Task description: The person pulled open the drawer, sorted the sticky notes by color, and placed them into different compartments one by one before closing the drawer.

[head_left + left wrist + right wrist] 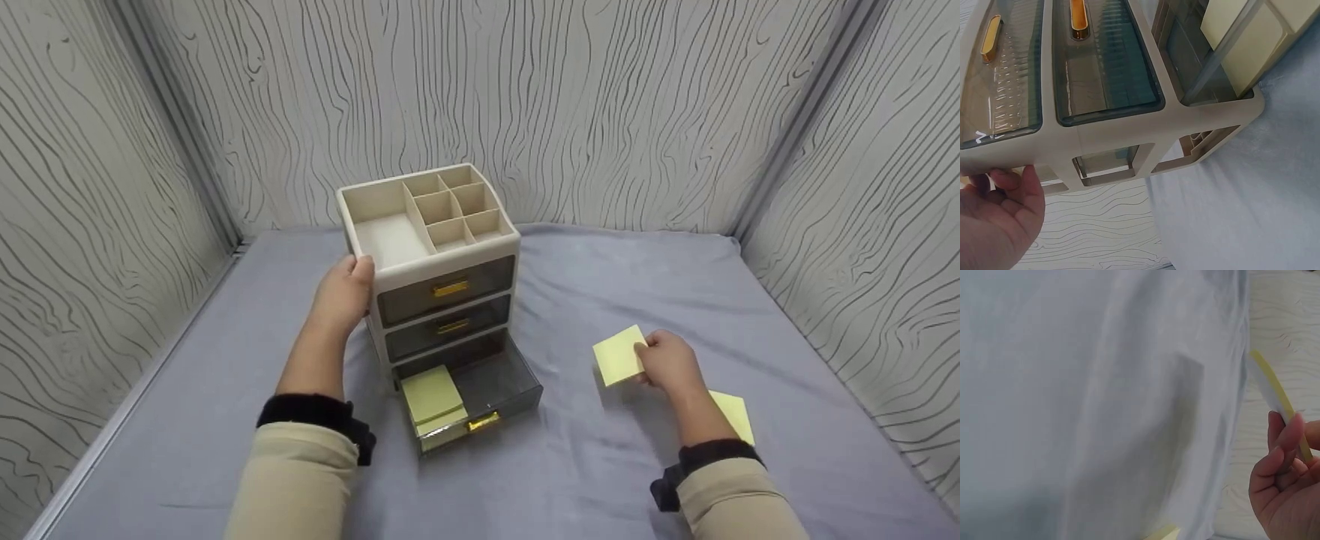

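Observation:
A white desktop drawer organizer (442, 259) stands left of centre in the head view, its bottom drawer (499, 382) pulled out. My left hand (345, 292) grips the organizer's left side near the top; the left wrist view shows the fingers curled at an opening in its side wall. Yellow sticky note pads (433, 395) lie in the left part of the bottom drawer. To the right, above the cloth, my right hand (667, 361) pinches another yellow sticky note pad (619, 355) between thumb and fingers. The right wrist view shows this pad (1275, 385) edge-on.
One more yellow sticky note pad (733, 415) lies on the grey cloth (592, 480), partly hidden by my right forearm. Divided compartments (454, 206) form the organizer's top, and its two upper drawers (450, 289) are closed. Wood-patterned panels (570, 112) enclose the back and sides.

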Demonstrator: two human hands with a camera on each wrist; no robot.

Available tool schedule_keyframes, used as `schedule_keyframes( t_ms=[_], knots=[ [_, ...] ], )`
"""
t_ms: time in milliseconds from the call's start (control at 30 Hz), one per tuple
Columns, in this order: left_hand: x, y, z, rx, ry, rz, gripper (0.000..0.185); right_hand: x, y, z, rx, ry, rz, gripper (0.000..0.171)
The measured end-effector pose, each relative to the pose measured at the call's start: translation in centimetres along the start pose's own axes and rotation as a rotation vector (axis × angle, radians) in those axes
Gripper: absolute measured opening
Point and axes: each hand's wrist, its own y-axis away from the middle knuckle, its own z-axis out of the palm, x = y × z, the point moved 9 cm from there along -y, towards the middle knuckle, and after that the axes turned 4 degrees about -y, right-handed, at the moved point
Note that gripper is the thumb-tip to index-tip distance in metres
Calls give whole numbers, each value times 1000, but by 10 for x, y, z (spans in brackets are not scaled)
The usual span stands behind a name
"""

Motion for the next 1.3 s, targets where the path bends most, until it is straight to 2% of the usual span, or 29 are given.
schedule_keyframes(
  t_ms=[200, 533, 867, 1300],
  knots=[
    [0, 1, 1, -28, -18, 9, 31, -27, 7, 14, -25, -85, -29, 24],
    [-1, 0, 0, -6, -24, 0, 31, -67, 23, 45, -86, -188, -64, 20],
    [-1, 1, 0, -1, -10, -6, 32, -87, 37, 81, -136, -295, -84, 12],
    [1, -1, -1, 10, -22, 32, 29, -99, 48, 117, -146, -238, -120, 11]
  ],
)
